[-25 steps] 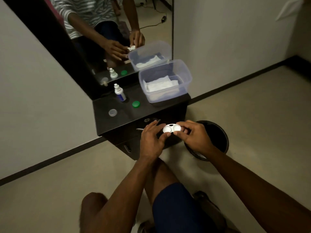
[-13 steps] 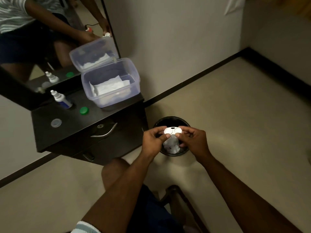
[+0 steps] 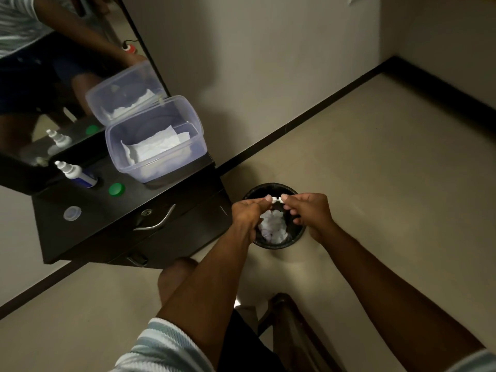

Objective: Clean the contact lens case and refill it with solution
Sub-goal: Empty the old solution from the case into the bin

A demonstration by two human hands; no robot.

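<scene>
Over the black waste bin [image 3: 273, 244] on the floor, just off the right end of the dark cabinet top [image 3: 88, 210], I hold the contact lens case [image 3: 276, 199] between both hands, tipped so I see it nearly edge-on. My left hand [image 3: 248, 213] pinches its left end with thumb and fingertips; my right hand [image 3: 306, 210] pinches the right end the same way, the other fingers curled under. Crumpled white tissue [image 3: 273, 228] lies in the bin directly below.

I judge the case to be very light, rigid plastic, and likely wet and slippery if old solution is draining out, so the outer rims of the two wells look like the safest places to hold; a slack pinch could drop it among the tissue. Its caps are off: the green cap [image 3: 116, 189] and clear cap [image 3: 72, 213] sit on the cabinet top near the solution bottle [image 3: 77, 174], left of the clear plastic tub [image 3: 198, 149] of wipes at the back right corner.
</scene>
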